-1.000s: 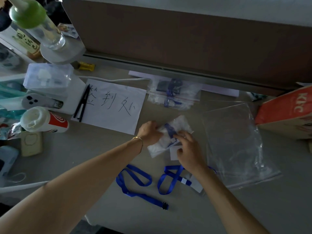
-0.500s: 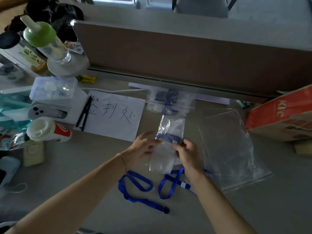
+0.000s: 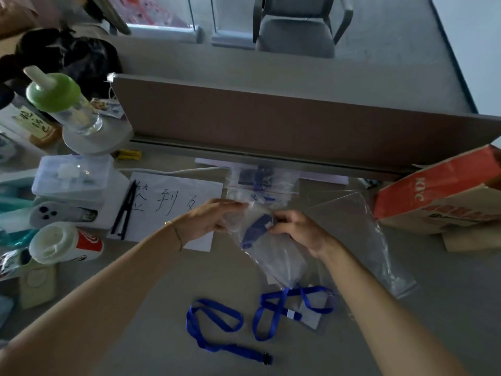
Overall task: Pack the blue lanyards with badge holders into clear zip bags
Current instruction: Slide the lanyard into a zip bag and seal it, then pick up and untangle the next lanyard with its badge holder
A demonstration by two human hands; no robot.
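Observation:
A clear zip bag [image 3: 273, 253] hangs above the desk with a folded blue lanyard [image 3: 256, 227] inside its upper part. My left hand [image 3: 210, 218] pinches the bag's top left edge. My right hand [image 3: 296, 229] pinches the top right edge, next to the blue strap. Two loose blue lanyards lie on the desk below: one [image 3: 214, 329] at the front middle, one [image 3: 287, 308] with a clear badge holder [image 3: 311, 317] to its right. A filled zip bag [image 3: 261, 180] lies at the back by the partition.
A large empty clear bag [image 3: 379, 245] lies to the right. A red paper bag [image 3: 439, 196] stands at far right. A white sheet with writing [image 3: 173, 196], a cup [image 3: 65, 242], a plastic box [image 3: 73, 177] and bottles crowd the left. A brown partition [image 3: 271, 126] closes the back.
The bag rose off the desk and now hangs stretched between both hands. The lanyard sits inside it. The camera tilted up, showing more of the partition and a chair.

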